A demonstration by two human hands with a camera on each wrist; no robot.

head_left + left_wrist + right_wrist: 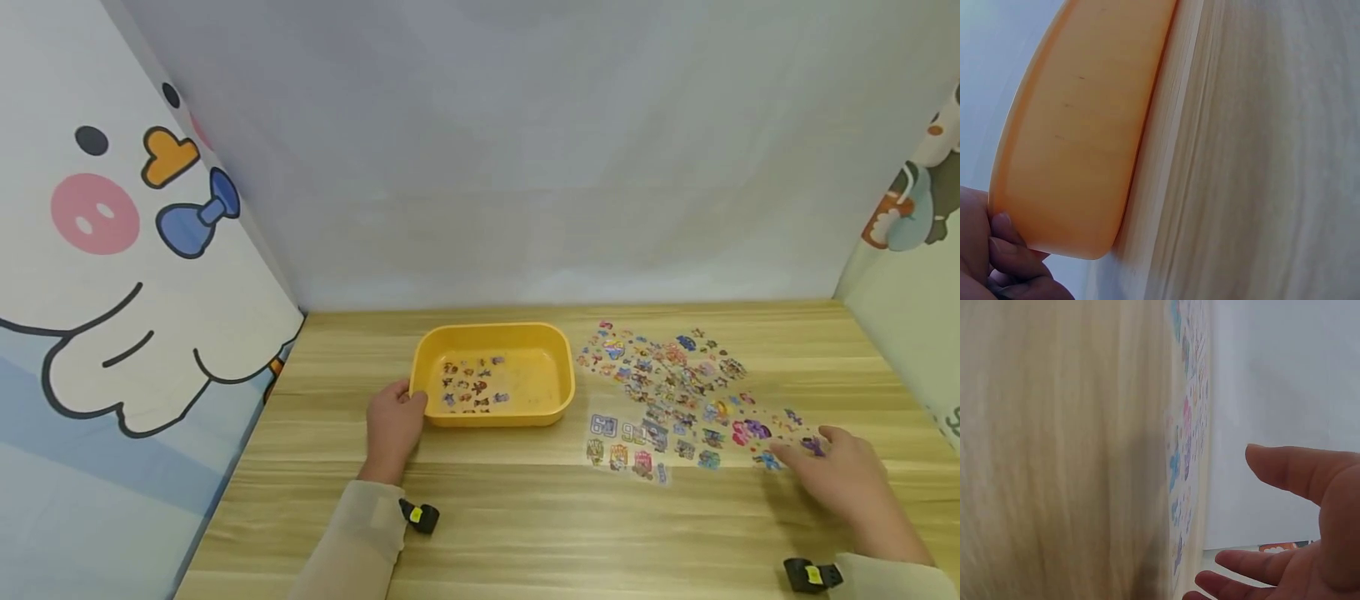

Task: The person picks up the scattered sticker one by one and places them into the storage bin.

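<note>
A yellow plastic tray (492,421) stands on the table, with a clear sticker sheet (463,385) of small figures lying inside on its left. My left hand (395,427) grips the tray's front left corner, and the left wrist view shows curled fingers (1019,257) at the rim. To the right of the tray, several clear sticker sheets (678,379) with colourful cartoon figures overlap on the tabletop. My right hand (846,477) hovers by their right end, thumb and fingers spread apart. In the right wrist view nothing lies between thumb (1294,469) and fingers.
The wooden table (525,517) reaches back to a plain pale cloth wall (525,167). A cartoon-printed panel (112,292) borders the left side, and another printed panel (907,275) borders the right. Each wrist carries a small black camera.
</note>
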